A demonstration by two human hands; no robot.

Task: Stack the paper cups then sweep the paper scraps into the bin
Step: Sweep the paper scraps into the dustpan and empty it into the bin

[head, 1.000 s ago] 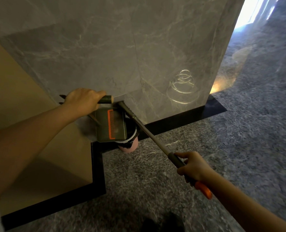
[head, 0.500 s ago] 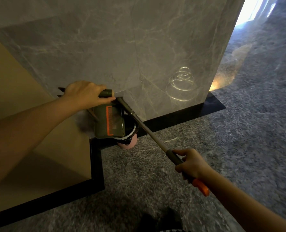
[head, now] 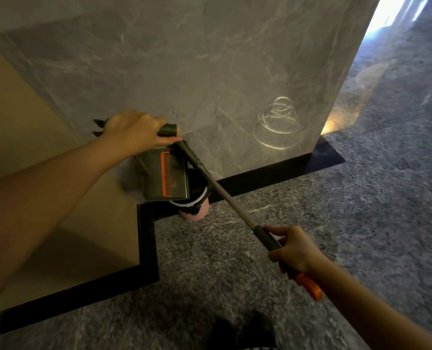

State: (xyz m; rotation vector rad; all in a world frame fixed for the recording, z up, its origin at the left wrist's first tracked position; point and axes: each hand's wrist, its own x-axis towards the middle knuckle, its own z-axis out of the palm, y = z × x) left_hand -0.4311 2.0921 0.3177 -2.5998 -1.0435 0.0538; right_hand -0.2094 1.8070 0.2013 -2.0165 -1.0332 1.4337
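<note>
Dim, upper-right daylight glare, soft blur

**Grey stone, orange trim**

The dustpan (head: 178, 179) is dark olive-grey with an orange comb (head: 165, 174) strip. The broom handle (head: 235, 201) is grey, tipped orange. The bin (head: 201, 216) is pink, white-rimmed. Pale veins run through the grey marble wall (head: 210, 59); the floor (head: 361, 210) is dark speckled grey.

Probably the lobby or corridor of a commercial building rather than a home. A broad pillar (head: 235, 72) is clad in polished grey marble slabs with black skirting (head: 260, 176) at its foot. There is a speckled grey stone floor (head: 361, 223) and a beige wall panel (head: 20, 117).
</note>
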